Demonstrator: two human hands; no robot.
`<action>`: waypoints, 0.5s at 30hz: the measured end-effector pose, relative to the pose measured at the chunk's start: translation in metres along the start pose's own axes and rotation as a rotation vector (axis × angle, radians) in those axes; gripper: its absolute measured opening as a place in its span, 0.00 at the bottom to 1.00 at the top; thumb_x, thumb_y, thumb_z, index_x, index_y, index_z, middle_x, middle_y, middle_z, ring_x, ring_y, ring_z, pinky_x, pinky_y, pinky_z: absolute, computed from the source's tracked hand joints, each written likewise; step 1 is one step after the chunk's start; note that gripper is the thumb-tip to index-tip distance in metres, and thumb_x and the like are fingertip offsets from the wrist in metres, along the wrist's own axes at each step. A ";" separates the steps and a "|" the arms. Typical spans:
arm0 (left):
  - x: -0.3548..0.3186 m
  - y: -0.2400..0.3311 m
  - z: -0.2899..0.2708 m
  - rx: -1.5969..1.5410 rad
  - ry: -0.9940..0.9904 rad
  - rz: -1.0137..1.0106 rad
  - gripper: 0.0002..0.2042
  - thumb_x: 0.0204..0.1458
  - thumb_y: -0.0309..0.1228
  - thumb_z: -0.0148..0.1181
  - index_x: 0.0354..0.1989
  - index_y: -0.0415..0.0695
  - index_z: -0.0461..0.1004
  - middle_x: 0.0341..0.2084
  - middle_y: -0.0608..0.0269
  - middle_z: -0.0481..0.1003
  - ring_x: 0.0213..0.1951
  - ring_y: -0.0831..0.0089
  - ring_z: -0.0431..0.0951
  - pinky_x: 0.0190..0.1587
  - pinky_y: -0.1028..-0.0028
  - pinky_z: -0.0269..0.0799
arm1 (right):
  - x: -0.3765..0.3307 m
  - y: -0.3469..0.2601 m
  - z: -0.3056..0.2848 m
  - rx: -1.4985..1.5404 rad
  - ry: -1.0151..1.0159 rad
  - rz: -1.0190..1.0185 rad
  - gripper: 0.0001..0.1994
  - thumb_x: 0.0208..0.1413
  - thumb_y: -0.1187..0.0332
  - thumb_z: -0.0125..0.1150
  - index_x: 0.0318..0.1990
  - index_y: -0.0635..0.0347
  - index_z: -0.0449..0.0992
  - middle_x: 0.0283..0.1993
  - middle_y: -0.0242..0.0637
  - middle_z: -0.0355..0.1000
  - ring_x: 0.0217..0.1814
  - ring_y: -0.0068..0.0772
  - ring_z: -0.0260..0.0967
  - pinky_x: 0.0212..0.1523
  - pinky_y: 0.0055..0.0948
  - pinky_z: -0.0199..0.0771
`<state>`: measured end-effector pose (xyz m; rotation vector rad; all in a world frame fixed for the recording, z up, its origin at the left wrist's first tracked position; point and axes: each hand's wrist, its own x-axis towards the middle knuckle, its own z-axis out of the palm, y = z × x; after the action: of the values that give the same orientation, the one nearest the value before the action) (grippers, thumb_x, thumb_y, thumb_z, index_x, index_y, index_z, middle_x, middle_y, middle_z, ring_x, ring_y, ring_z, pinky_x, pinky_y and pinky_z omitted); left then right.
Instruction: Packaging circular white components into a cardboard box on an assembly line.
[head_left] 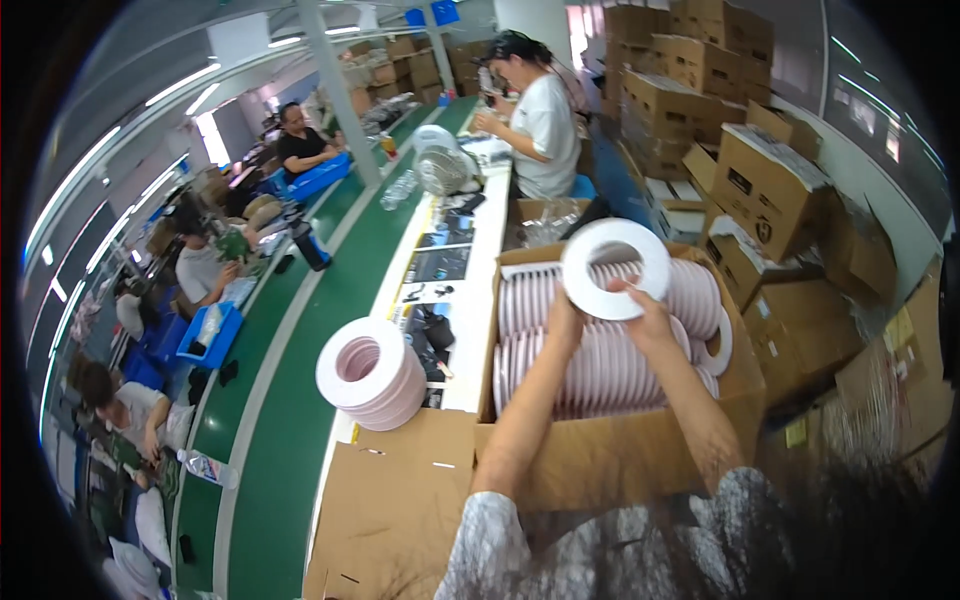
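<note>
Over an open cardboard box [600, 470], I hold up a flat white ring [650, 250] with a wide round hole. My left hand [566, 318] grips its lower left rim, the fingers partly hidden behind it. The thumb of my right hand [648, 318] lies over the lower right part, near the hole. Rows of similar pinkish-white rings [575, 375] stand on edge, packed tightly in the box below. A stack of white rings [372, 375] lies flat at the left, beside the box, its sides pinkish.
A cardboard flap [390, 500] spreads left of the box. Beyond run a white bench [470, 290] with dark small parts, a fan [440, 170], and a green conveyor [290, 400]. A person in white [550, 130] works ahead; others sit left. Cartons [770, 190] pile up right.
</note>
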<state>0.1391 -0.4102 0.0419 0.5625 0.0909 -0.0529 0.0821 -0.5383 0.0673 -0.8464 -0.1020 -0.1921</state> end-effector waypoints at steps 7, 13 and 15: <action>0.003 0.004 -0.025 0.659 0.007 -0.060 0.21 0.58 0.45 0.43 0.50 0.41 0.69 0.30 0.56 0.73 0.28 0.66 0.74 0.30 0.68 0.70 | 0.046 -0.082 -0.037 -0.568 0.148 -0.468 0.11 0.50 0.67 0.62 0.36 0.61 0.67 0.22 0.31 0.62 0.24 0.32 0.65 0.31 0.34 0.72; -0.033 0.022 0.006 1.531 -0.416 0.878 0.08 0.50 0.30 0.53 0.35 0.41 0.73 0.34 0.47 0.72 0.39 0.48 0.73 0.44 0.56 0.70 | 0.070 -0.129 -0.078 -2.273 -0.334 -0.658 0.12 0.40 0.71 0.61 0.34 0.65 0.70 0.29 0.49 0.71 0.33 0.56 0.69 0.38 0.46 0.71; -0.037 0.021 -0.011 1.589 -0.483 0.853 0.07 0.50 0.29 0.54 0.35 0.41 0.74 0.34 0.48 0.72 0.40 0.48 0.73 0.43 0.56 0.70 | 0.071 -0.120 -0.106 -2.280 -0.563 -0.034 0.13 0.39 0.71 0.60 0.35 0.64 0.71 0.36 0.53 0.73 0.42 0.59 0.70 0.43 0.46 0.71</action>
<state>0.1032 -0.3851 0.0474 2.1061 -0.7404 0.6278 0.1284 -0.7047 0.0971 -3.1680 -0.4539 -0.0053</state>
